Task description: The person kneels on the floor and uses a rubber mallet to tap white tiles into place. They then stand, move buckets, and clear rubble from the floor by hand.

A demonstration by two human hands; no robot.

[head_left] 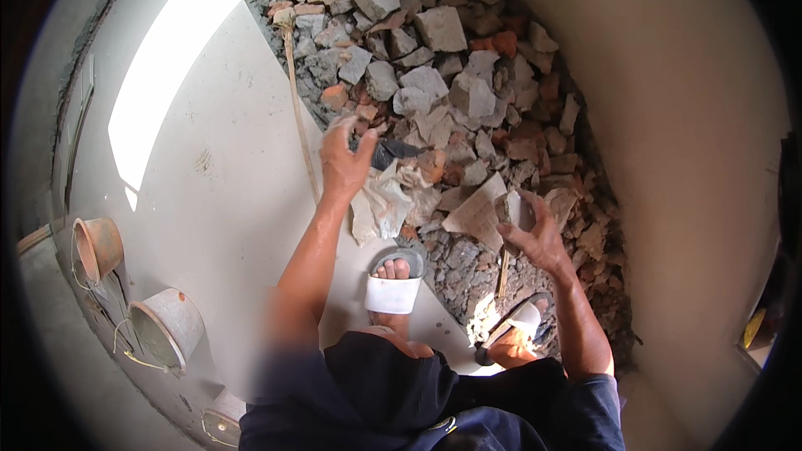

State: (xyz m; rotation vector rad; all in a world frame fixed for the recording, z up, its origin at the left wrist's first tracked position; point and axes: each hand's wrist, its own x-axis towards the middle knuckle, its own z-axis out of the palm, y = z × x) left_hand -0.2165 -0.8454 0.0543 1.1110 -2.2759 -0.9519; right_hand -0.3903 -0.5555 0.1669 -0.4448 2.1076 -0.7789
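My right hand (541, 238) grips a grey chunk of rubble (513, 210) between thumb and fingers, above the near right part of a rubble heap (434, 108). Over the heap's left edge is my left hand (347, 159), its thumb and fingers apart and nothing seen between them. Beside it lies a dark, crumpled piece (394, 152) whose kind I cannot make out. Just below that, a pale crumpled plastic bag or sheet (386, 205) rests at the heap's border. A large flat slab piece (476, 213) lies to the left of my right hand.
Three buckets (100, 246) (171, 330) (227, 413) stand at the left along the pale floor (225, 159). A long thin stick (294, 92) lies along the heap's left edge. My sandalled feet (393, 284) are at the heap's near side. A plain wall (668, 134) bounds the right.
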